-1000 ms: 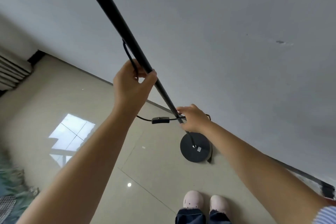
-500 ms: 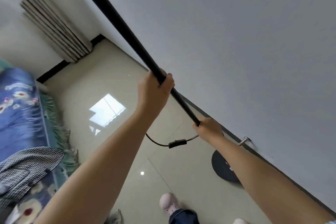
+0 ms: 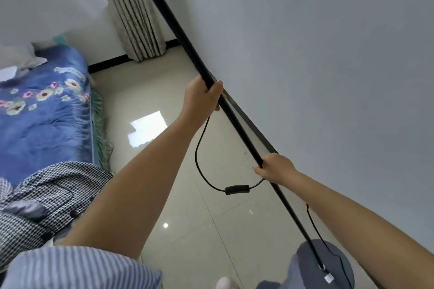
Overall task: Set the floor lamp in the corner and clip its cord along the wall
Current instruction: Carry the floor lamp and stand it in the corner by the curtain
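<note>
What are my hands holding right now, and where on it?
Both hands grip the floor lamp's black pole: the left hand higher up, the right hand lower, above the round base. The cord hangs looped between them.

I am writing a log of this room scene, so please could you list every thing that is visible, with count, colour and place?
lamp pole: one, black, slanting from top centre down to the base, gripped by both hands
lamp base: one, dark grey disc, bottom right
cord: one, black, hanging in a loop between the hands, running on to the base
inline switch: one, black, on the loop's lowest part
curtain: one, beige striped, far corner
bed cover: one, blue with flowers, left
checked cloth: one, black and white, lower left
wall: grey, right
floor: glossy beige tiles
left hand: high on the pole
right hand: lower on the pole
</note>
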A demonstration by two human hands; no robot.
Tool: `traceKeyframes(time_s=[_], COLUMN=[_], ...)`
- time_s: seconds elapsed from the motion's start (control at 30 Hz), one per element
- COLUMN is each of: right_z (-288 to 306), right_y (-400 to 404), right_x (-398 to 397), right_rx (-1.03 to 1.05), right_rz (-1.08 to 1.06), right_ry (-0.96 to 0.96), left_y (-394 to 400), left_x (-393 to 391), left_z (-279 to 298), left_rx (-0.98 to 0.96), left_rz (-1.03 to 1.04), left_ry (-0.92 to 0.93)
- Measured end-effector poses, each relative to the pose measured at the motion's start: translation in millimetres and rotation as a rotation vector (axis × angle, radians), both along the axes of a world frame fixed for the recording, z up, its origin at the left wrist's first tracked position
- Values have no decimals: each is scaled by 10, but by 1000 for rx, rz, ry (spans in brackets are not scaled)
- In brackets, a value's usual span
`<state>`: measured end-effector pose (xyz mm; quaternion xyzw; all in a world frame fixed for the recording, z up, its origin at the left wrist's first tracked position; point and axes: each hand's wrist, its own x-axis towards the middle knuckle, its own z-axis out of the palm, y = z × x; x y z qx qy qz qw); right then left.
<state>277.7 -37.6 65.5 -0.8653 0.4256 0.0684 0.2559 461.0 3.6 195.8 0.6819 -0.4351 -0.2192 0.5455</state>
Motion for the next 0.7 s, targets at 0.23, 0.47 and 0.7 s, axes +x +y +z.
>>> traceKeyframes(time_s=[0.23, 0.47, 0.7], right_z=[157, 309, 478], right_y=[-472, -1430, -2498], right_x=[1420, 3113, 4861], right_rx=[-26, 24, 34], right_rz=[45, 140, 151], right_ry=[13, 14, -47], left_y=[-422, -1324, -2345], left_x=[1366, 2987, 4611], left_z=[168, 351, 575], left_rx=[-80, -82, -104], left_rz=[75, 119, 150], left_ry=[25, -20, -17])
